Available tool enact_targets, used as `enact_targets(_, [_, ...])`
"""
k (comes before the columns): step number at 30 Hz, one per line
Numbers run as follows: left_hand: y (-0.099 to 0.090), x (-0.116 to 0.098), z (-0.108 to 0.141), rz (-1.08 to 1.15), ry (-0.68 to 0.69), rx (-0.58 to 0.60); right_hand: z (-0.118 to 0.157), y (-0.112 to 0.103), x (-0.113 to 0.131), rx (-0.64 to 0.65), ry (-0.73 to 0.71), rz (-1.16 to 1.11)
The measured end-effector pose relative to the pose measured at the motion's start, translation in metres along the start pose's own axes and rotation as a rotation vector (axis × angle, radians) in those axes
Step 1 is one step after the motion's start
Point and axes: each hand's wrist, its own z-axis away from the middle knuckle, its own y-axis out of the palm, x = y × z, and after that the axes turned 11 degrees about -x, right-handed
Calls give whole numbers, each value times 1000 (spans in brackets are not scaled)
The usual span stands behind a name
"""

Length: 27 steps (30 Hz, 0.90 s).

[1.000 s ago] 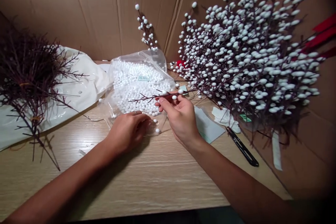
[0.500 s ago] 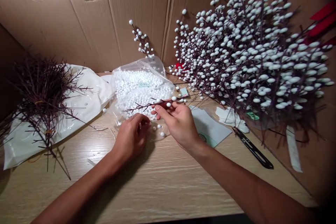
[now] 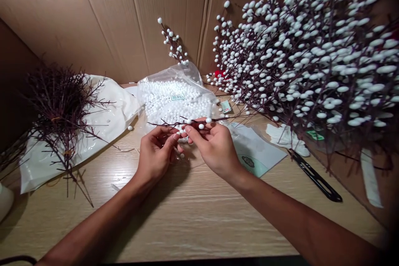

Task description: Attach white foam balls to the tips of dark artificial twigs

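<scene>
A dark twig (image 3: 162,124) with several white balls on its right part lies across between my two hands. My right hand (image 3: 215,146) pinches it near its middle. My left hand (image 3: 156,151) has its thumb and forefinger closed at a small white ball (image 3: 181,132) against the twig, close to my right fingertips. Just behind the hands sits a clear plastic bag (image 3: 177,102) full of white balls.
Bare dark twigs (image 3: 59,104) lie on a white plastic bag (image 3: 109,95) at left. Many white-tipped branches (image 3: 280,58) fill the right. A black-handled cutter (image 3: 316,176), white cloth (image 3: 288,139) and paper card (image 3: 260,147) rest on the wooden table (image 3: 193,224).
My left hand has come up from beside the loose balls to the twig, its fingertips now meeting my right ones. The twig lies more level, and the whole view has shifted slightly.
</scene>
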Motion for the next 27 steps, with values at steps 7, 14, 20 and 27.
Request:
enact_targets(7, [-5,8,-5,234,-180,3,4,2,-5,41,-12,-10])
enact_targets(14, [-5,7,-6,346,-270,13,5,2,-10,44,-112,55])
enact_targets(20, [-5,9,-7,336,-252,35,8,-1,-8,52,-145,83])
enact_targets(27, [-7,12,-8,336,-229,77,8,-2,-5,77,-157,82])
